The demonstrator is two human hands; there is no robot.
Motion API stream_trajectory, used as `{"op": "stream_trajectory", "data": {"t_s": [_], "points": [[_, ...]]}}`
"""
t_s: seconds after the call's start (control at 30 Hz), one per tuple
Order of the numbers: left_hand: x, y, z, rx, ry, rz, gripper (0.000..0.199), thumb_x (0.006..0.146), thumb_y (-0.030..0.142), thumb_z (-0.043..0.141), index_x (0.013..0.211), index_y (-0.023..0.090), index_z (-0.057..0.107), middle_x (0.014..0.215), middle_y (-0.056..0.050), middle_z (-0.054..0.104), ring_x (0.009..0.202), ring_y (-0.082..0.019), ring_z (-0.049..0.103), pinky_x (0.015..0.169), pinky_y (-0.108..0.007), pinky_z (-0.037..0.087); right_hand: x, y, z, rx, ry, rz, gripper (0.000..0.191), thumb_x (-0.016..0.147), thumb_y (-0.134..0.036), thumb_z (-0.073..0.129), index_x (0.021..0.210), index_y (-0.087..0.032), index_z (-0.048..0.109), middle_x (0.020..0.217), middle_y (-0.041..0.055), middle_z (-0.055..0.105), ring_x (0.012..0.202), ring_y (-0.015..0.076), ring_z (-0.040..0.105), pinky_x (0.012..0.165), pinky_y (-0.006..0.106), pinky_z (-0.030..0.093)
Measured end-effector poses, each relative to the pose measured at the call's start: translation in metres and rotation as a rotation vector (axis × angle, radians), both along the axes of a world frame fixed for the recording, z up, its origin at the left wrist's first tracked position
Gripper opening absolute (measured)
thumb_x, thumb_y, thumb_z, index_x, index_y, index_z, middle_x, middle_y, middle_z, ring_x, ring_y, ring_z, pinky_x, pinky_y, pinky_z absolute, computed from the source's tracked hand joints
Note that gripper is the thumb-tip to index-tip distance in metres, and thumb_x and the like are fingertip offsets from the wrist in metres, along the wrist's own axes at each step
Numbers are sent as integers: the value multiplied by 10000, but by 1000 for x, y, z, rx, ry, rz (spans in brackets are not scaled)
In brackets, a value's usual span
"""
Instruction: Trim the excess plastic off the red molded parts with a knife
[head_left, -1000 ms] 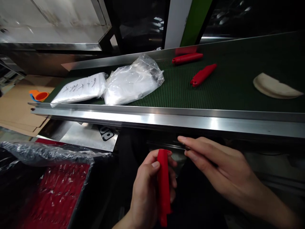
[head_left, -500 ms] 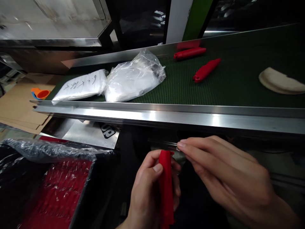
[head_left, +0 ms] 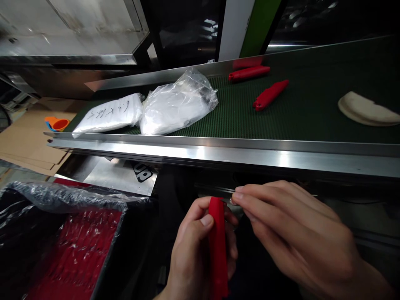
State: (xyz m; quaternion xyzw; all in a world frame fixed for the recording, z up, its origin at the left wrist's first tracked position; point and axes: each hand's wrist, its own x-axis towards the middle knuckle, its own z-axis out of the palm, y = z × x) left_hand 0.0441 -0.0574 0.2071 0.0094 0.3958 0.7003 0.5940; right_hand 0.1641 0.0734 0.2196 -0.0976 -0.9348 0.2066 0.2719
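Note:
My left hand is wrapped round a long red plastic part, which stands nearly upright with its top end showing above the fingers. To the right, my right hand pinches a tiny shiny piece between thumb and forefinger, close beside the red part's top. What that piece is cannot be made out. Two similar red parts, one at the back and one nearer, lie on the green conveyor belt.
Two bags, a flat white one and a clear crumpled one, lie on the belt's left. A beige half-round piece is at right. A plastic-lined bin holds red parts. Cardboard bears orange scoops.
My right fingertips have dropped slightly beside the top of the red part. The left hand keeps its hold, and the view has shifted a little.

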Motion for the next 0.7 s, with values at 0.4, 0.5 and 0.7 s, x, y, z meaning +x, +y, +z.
{"op": "stream_trajectory", "data": {"t_s": [0.4,0.5,0.7], "points": [[1,0,-1,8,11,1,226,946,322,426,998,181,595,829,-54,619,523,-97,473,399,-150,385,3,0,-3,40,-18,0,350,893,-28,576,1226,-119,634,1154,100,652,1037,217,598,832,395,478],[1,0,-2,3,22,-4,233,944,327,424,990,174,593,785,-53,612,510,-100,463,397,-154,382,3,0,-4,43,-26,2,353,898,-29,567,1233,-123,627,1155,97,652,1026,215,598,824,395,478],[1,1,0,-54,35,-18,238,943,354,414,991,180,569,647,-31,566,478,-107,422,397,-159,343,3,0,-7,38,-17,22,328,907,-55,570,1224,-115,629,1137,109,653,985,219,600,781,393,479]]}}
